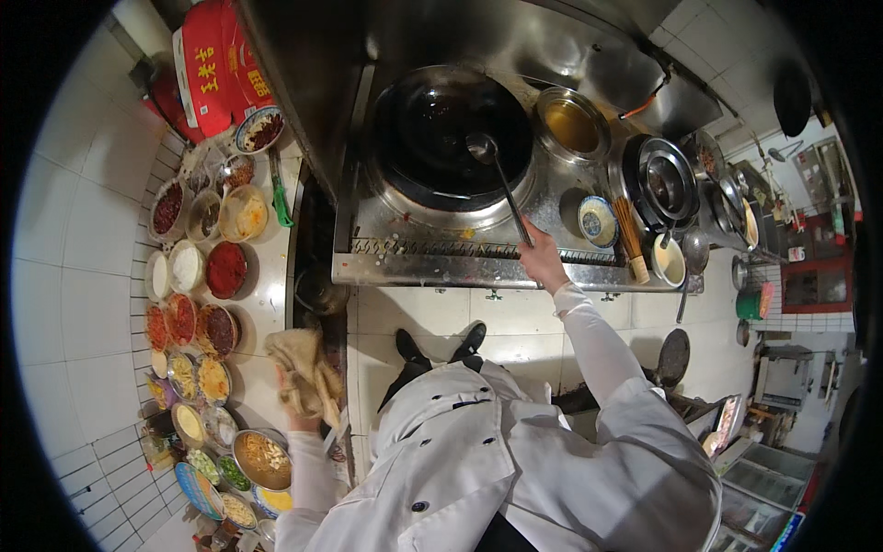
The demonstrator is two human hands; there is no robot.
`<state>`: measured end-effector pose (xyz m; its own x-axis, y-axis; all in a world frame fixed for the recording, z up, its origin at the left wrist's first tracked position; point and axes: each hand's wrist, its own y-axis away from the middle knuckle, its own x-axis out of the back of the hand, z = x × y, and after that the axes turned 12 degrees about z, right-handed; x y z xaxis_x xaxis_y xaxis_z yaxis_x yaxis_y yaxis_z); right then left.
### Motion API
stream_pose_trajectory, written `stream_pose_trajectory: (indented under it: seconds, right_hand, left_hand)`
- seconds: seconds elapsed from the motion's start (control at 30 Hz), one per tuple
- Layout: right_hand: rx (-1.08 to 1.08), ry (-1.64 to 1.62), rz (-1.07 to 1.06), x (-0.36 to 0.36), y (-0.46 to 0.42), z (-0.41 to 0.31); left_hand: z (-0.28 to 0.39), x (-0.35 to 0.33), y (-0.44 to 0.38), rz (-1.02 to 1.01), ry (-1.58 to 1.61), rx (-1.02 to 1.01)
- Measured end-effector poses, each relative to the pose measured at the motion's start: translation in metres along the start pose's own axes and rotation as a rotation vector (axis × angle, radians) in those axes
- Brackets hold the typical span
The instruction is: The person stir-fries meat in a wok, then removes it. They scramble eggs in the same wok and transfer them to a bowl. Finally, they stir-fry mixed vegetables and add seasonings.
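Note:
My right hand [543,257] is closed around the handle of a metal ladle [509,190]. The ladle's bowl is over the right side of a large black wok [431,148], whose inside is dark and shiny. At the left, my left hand [302,417] holds a tan cloth [303,372] above the edge of the white side counter; the cloth covers most of the fingers. A metal pot of yellowish liquid [572,125] stands right of the wok. Near it are a patterned bowl [597,222] and a bamboo wok brush [629,241].
Bowls of red paste [226,270], white powder [186,266] and chopped greens [234,473] crowd the left counter [265,303], with a green-handled tool [281,203]. Stacked black pans [663,181] and a cream bowl [668,261] stand at the range's right. A skimmer [695,252] overhangs the edge.

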<state>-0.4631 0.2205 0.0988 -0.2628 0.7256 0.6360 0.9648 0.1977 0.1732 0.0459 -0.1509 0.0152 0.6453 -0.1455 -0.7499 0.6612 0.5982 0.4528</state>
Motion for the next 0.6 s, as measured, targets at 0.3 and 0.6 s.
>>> stream_pose_trajectory:
  seconds: [0.3,0.6]
  right_hand:
    - [-0.319,-0.359,-0.18,0.0,-0.039,-0.018]
    - [-0.125,-0.021,-0.062,-0.018,-0.103,-0.007]
  left_hand:
    - [-0.098,-0.148,-0.019,0.199,-1.165,-0.139]
    - [0.045,-0.012,-0.048,0.889,-2.08,-1.317]
